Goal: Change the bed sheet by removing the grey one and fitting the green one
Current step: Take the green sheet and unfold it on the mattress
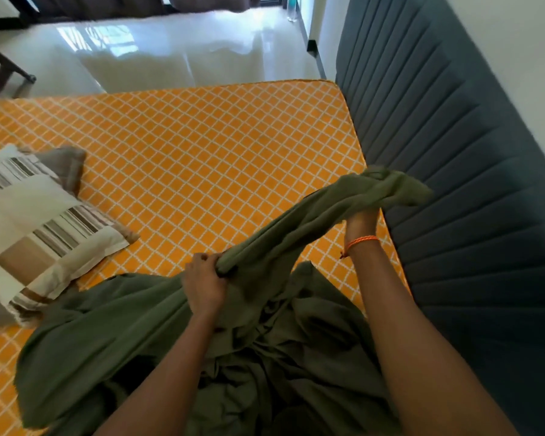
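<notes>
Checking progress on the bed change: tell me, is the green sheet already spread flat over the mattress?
No, the green sheet lies bunched near the person, gripped by both hands, leaving the orange mattress bare.

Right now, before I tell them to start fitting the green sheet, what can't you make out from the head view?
- The right hand: its fingers are buried in the green sheet, so the grip is hidden.
- The sheet's corners and hem: lost in bunched folds and cut off by the bottom edge.
- The grey sheet: not in view.
- The mattress: its near part is covered by the sheet, its left end cut off.
- The left hand grips a fold; its fingertips are tucked under.
</notes>
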A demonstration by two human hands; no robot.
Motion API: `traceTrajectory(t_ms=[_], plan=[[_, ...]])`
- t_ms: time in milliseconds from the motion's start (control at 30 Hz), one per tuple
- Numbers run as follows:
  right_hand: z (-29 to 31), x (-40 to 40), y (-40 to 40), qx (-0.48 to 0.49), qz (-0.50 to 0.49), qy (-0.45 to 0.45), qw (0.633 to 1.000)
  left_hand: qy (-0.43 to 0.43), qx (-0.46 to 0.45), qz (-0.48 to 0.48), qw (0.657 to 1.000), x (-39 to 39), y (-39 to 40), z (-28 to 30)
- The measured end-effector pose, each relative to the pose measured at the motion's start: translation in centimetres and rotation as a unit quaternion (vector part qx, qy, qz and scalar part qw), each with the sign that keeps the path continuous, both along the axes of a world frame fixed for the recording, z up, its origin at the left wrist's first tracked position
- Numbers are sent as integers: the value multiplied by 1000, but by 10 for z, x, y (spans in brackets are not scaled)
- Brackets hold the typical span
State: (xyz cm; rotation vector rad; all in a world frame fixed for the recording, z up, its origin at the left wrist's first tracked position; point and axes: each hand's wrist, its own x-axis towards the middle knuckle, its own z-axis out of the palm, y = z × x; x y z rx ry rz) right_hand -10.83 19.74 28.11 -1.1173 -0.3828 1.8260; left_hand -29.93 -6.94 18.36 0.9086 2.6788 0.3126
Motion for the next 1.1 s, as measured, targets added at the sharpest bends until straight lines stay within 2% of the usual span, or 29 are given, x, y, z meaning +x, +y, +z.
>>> traceTrajectory(t_ms=[100, 133, 200, 233, 300, 433, 500, 567, 700, 800, 867, 967, 1033, 1100], plan=[[-28, 39, 38, -18, -50, -163, 985, 18, -43, 57, 997, -6, 3, -4], [-28, 47, 47, -14, -94, -173, 980, 3, -49, 75, 996, -8, 7, -3], [-22, 53, 57, 21, -163, -95, 982, -39, -47, 96, 994, -10, 20, -8], [-27, 54, 59, 32, -157, -77, 984, -57, -34, 106, 992, -9, 29, -9], [-36, 54, 52, 22, -104, -114, 988, -79, -12, 124, 989, -7, 45, -10], [-74, 69, 38, -107, -36, -191, 975, -83, 12, 158, 984, -4, 77, -1], [-71, 64, 41, -181, -7, -176, 967, -98, 24, 159, 982, -16, 92, 5], [-62, 56, 55, -202, -2, -132, 970, -134, 33, 146, 980, -31, 111, 13], [-5, 24, 146, -127, -11, -61, 990, -169, 134, 120, 969, -95, 194, 56], [68, -11, 231, -13, -11, 12, 1000, -186, 279, 20, 942, -149, 273, 128], [110, -30, 275, 63, -1, 49, 997, -173, 319, -62, 930, -174, 317, 175], [131, -51, 313, 133, 31, -8, 991, -146, 319, -135, 927, -193, 366, 206], [119, -58, 319, 152, 35, -65, 986, -147, 285, -147, 935, -199, 383, 189], [92, -61, 306, 155, 41, -102, 982, -206, 274, -153, 927, -190, 390, 158]])
